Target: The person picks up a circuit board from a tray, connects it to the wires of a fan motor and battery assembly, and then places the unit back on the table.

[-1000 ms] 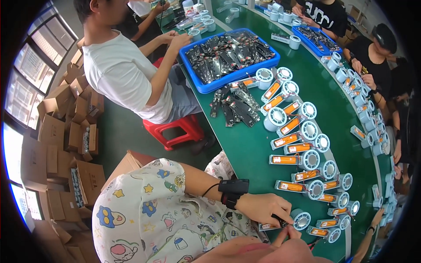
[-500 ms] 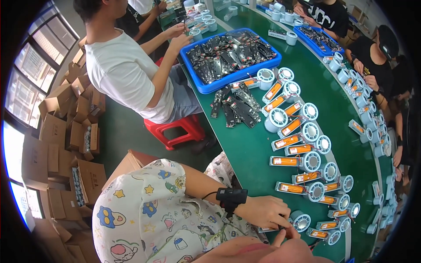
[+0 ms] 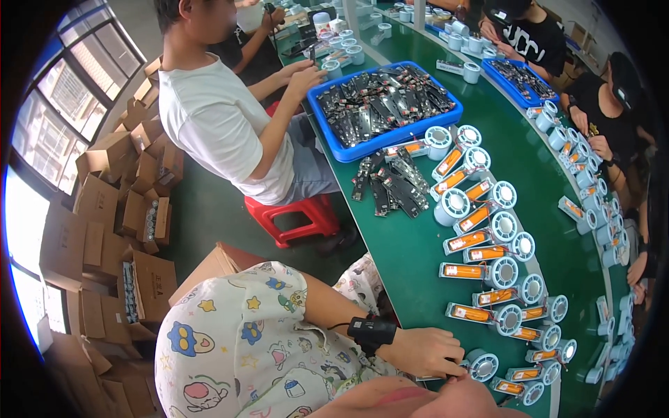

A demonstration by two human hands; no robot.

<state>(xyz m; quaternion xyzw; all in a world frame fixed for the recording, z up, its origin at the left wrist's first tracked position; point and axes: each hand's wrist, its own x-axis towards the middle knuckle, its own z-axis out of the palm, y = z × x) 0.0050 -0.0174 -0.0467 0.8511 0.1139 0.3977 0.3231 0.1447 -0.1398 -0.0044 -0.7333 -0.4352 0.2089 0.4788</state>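
Observation:
At the near edge of the green table, my left hand (image 3: 426, 352) has its fingers curled around the handle end of a light-blue housing (image 3: 482, 365) with a round grilled head. The handle is mostly hidden under that hand. Only a little of my right hand (image 3: 456, 382) shows, close to the left fingertips; the rest is covered, so its grip cannot be made out. Beyond my hands lie several similar housings (image 3: 507, 319) in staggered rows, with orange batteries (image 3: 468, 313) in their open handles and thin wires running to the round heads.
A blue tray (image 3: 451, 118) heaped with black circuit boards (image 3: 380, 104) stands farther along the table, with a loose pile of boards (image 3: 397, 187) before it. A person in white (image 3: 216, 118) sits on a red stool (image 3: 296, 221). Cardboard boxes (image 3: 70, 240) fill the left side.
The whole scene has shifted slightly right and down in the view. My left hand stays at the same housing, while less of my right hand's fingers shows now.

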